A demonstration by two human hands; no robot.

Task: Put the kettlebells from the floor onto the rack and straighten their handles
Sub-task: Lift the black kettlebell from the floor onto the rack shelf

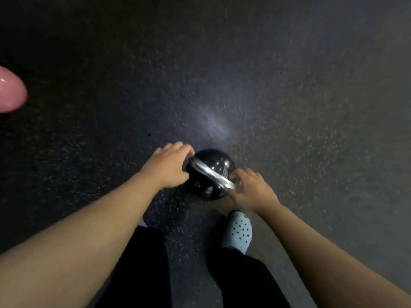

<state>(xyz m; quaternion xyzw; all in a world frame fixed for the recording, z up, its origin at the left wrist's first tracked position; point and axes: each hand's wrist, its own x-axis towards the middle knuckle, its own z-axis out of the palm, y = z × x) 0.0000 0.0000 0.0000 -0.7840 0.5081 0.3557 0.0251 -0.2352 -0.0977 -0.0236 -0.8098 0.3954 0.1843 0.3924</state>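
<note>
The kettlebell [210,174], black and glossy, sits on the speckled floor [289,107] before the feet. Its silver handle [213,174] is gripped at both ends by the left hand [169,167] and right hand [251,187]. It is judged heavy, rigid and best lifted by that handle.

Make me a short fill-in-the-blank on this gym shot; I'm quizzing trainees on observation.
1. The kettlebell between the hands is ____ in colour.
2. Its handle is ____ in colour.
3. The rounded object at the left edge is ____.
4. The left hand and right hand are at opposite ____ of the handle.

Missing words: black; silver; pink; ends
</note>
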